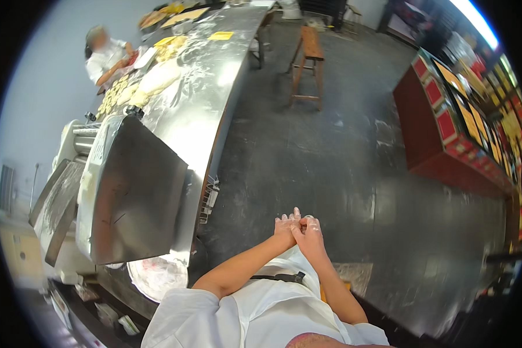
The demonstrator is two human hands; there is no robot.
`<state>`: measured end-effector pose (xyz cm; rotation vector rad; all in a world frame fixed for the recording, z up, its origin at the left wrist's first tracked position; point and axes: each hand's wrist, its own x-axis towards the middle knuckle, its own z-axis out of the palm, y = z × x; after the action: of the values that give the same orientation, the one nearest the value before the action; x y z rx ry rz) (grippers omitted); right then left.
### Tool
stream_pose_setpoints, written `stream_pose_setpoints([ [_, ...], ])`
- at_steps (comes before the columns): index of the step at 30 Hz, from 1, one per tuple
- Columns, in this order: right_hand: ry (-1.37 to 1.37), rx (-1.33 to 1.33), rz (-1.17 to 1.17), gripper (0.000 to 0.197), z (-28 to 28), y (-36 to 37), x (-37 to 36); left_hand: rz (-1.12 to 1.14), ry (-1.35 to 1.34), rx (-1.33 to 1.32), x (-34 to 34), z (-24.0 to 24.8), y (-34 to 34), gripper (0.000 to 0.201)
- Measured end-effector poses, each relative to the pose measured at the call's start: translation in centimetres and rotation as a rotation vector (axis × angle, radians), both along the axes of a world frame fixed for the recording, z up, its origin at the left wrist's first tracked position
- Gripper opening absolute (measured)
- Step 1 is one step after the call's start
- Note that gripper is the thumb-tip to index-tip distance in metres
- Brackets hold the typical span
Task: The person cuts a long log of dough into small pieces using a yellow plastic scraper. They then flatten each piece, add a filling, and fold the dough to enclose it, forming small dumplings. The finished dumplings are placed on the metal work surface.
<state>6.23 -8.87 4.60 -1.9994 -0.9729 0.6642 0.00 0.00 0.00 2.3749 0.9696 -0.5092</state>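
Note:
In front of my white apron (290, 264), both hands meet over the floor. My left hand (285, 227) has its fingers stretched out, with white flour or dough on them. Against it rests my right hand (312, 236), its thumb and fingers bent together at the left hand's fingers. White residue coats its fingertips too. Whatever is pinched there, if anything, is too small to make out. To the left stands a dough sheeter (133, 197) with a large metal side panel, apart from both hands. A round, flour-covered container (159, 277) sits below it.
A long steel table (206, 119) carries flour, a large slab of dough (159, 78) and several small dough pieces (113, 95). Another person (107, 61) works behind it. A wooden bench (311, 43) stands on the floor ahead; a red cabinet (429, 127) with trays is at right.

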Motion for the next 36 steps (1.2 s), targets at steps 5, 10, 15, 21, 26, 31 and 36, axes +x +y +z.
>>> stream_pose_setpoints([
  [5, -0.041, -0.029, 0.284, 0.032, 2.0, 12.1, 10.2, 0.195, 0.007, 0.0, 9.0, -0.7, 11.6, 0.078],
  [10, -0.099, 0.14, 0.554, 0.022, 2.2, 23.3, 14.6, 0.416, 0.009, -0.072, 11.2, -1.5, 20.8, 0.069],
  [15, -0.145, 0.119, 0.693, 0.028, 2.7, 35.1, 17.8, 0.59, -0.004, 0.032, 14.1, -0.5, 30.2, 0.072],
  [21, -0.071, 0.034, 0.806, 0.019, 6.1, 49.0, 20.3, 0.626, -0.132, 0.064, 16.6, -2.1, 44.4, 0.074],
  [26, -0.392, 0.294, 0.804, 0.028, 6.0, 59.9, 22.7, 0.59, -0.194, 0.064, 20.3, 0.4, 54.2, 0.07],
  [31, -0.09, 0.096, 0.938, 0.018, 7.0, 69.6, 22.7, 0.867, -0.226, 0.059, 18.8, 0.6, 62.7, 0.064],
  [36, 0.456, -0.322, 1.14, 0.018, 6.3, 81.6, 23.1, 1.127, -0.354, 0.033, 15.6, 3.9, 69.4, 0.055],
])
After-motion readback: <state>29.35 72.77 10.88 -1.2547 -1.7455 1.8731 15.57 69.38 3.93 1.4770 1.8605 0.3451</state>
